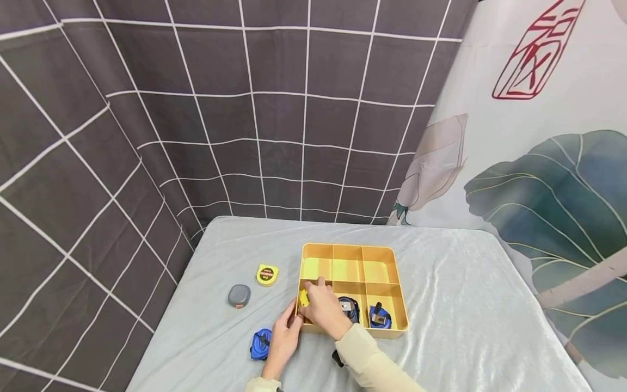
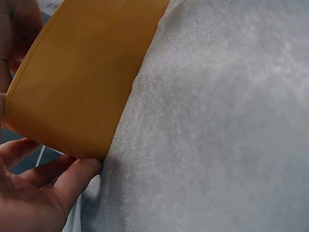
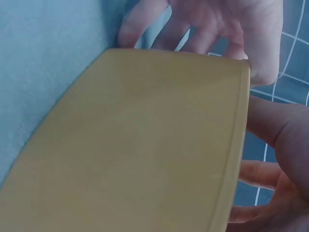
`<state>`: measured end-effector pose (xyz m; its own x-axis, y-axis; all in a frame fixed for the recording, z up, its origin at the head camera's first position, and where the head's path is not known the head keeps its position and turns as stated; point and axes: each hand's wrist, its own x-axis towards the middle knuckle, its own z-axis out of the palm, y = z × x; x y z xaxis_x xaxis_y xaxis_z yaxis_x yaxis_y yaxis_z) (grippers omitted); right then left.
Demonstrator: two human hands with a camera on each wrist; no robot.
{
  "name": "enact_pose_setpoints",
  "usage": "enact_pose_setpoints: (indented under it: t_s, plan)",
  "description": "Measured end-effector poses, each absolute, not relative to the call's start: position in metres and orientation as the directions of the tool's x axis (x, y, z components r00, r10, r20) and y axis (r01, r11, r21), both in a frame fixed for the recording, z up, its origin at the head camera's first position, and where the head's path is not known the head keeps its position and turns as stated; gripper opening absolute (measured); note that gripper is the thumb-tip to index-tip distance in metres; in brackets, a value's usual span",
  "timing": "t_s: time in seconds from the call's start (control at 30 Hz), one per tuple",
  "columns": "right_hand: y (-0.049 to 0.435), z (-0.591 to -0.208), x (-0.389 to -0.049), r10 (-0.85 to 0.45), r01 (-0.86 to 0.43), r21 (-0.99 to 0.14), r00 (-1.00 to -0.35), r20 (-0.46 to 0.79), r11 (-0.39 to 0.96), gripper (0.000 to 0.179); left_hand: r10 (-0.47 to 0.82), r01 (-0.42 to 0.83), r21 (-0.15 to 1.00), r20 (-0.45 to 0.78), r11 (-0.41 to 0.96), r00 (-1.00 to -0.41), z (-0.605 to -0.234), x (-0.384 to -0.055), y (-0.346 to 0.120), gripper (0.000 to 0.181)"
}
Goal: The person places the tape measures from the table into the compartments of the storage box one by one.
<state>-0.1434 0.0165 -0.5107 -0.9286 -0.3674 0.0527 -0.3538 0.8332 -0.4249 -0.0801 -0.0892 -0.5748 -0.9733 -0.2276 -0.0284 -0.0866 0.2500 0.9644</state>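
Observation:
A yellow box (image 1: 401, 299) with six compartments stands on the table. My left hand (image 1: 285, 342) holds its front left corner, the thumb over the rim and the fingers along the outer wall (image 2: 87, 82). My right hand (image 1: 323, 307) reaches down into the front left compartment and grips a yellow tape measure (image 1: 304, 298), mostly hidden by the fingers. A black tape measure (image 1: 349, 308) lies in the front middle compartment, partly covered by the right hand. In the front right compartment sits a blue tape measure (image 1: 380, 317) with a black strap.
Left of the box lie another yellow tape measure (image 1: 266, 275), a grey tape measure (image 1: 239, 295) and a blue tape measure (image 1: 260, 344) beside my left wrist. A pale grey cloth (image 1: 455, 305) covers the table. Dark checked curtain (image 1: 274, 125) hangs behind it.

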Motion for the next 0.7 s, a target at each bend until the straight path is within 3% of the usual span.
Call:
enact_pose_setpoints:
  t_s: [0.17, 0.4, 0.7]
  plan:
    - [0.016, -0.515, -0.144, -0.382, -0.350, -0.464, -0.924, 0.029, 0.813, 0.049, -0.238, -0.071, 0.959, -0.003, 0.274, -0.971, -0.577, -0.079, -0.088, 0.045]
    - [0.016, -0.525, -0.143, -0.453, -0.449, -0.379, -0.887, 0.083, 0.809, 0.042, -0.228, -0.074, 0.958, -0.010, 0.275, -0.974, -0.578, -0.081, -0.088, 0.045]
    - [0.013, -0.533, -0.145, -0.463, -0.451, -0.370, -0.884, 0.063, 0.812, 0.035, -0.212, -0.069, 0.955, -0.006, 0.288, -0.977, -0.578, -0.080, -0.089, 0.046]
